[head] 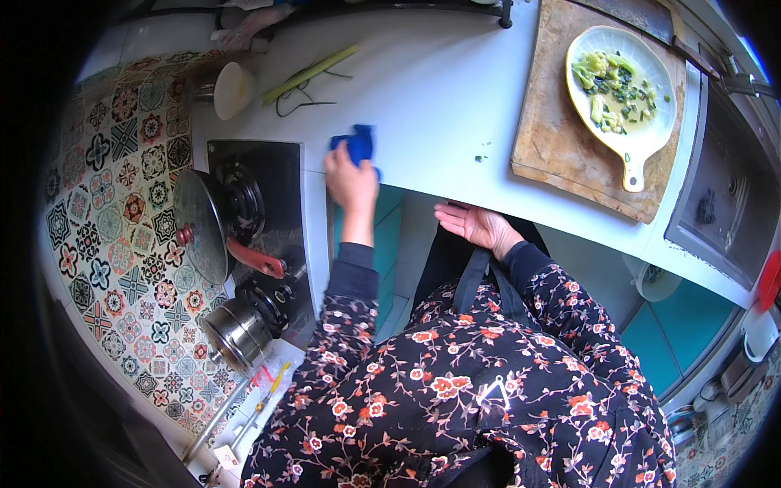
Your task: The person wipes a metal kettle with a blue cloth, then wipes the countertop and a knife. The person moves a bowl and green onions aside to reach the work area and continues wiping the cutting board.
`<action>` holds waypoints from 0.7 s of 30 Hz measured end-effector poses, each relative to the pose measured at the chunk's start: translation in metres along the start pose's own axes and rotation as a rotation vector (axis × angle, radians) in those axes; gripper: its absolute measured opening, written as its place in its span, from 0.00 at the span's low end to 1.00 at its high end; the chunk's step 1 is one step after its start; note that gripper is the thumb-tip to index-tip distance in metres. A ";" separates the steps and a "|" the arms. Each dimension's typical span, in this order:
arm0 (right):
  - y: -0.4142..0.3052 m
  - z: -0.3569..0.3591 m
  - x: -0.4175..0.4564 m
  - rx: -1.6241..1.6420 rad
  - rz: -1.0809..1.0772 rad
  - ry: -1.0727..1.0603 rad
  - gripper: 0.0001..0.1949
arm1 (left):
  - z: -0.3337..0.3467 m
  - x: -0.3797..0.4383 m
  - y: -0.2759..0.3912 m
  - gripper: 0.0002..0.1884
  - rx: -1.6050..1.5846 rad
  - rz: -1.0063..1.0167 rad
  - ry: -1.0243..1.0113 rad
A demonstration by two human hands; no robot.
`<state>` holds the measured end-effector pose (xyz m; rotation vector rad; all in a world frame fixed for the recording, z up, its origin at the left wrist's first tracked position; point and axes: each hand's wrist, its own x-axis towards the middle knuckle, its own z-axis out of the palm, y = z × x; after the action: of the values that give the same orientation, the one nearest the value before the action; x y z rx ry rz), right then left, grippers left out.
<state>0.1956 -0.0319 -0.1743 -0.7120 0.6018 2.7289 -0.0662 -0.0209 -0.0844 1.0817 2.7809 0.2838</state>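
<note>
My left hand (352,180) grips a bunched blue cloth (361,144) against the white countertop (421,104), near its front edge and just right of the gas stove. My right hand (479,228) is held palm up just at the countertop's front edge, its fingers pointing left and nothing in it. A few green scraps (481,158) lie on the surface between my hands and the cutting board. Beyond the cloth, long green stalks (310,74) rest on the countertop beside some thin, dark green strands (305,104).
On the right, a wooden cutting board (543,137) bears a handled white dish (656,143) of cauliflower and chopped greens, with a cleaver (634,15) behind. A sink (720,201) lies farther right. The left-hand stove (274,177) holds a lidded pan (204,226) and a steel pot (238,332).
</note>
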 end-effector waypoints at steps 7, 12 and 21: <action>0.000 0.004 0.001 -0.030 0.010 0.051 0.26 | 0.011 0.000 0.116 0.33 -0.753 0.103 -0.319; 0.004 -0.009 0.010 0.095 -0.036 -0.120 0.26 | 0.015 0.091 0.169 0.28 -0.382 0.667 -0.027; -0.007 -0.015 0.017 0.267 -0.162 -0.210 0.28 | 0.042 0.029 0.148 0.29 -0.119 1.167 -0.169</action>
<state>0.1895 -0.0304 -0.1974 -0.3861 0.8001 2.4689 0.0173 0.1111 -0.0932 2.3945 1.6495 0.4165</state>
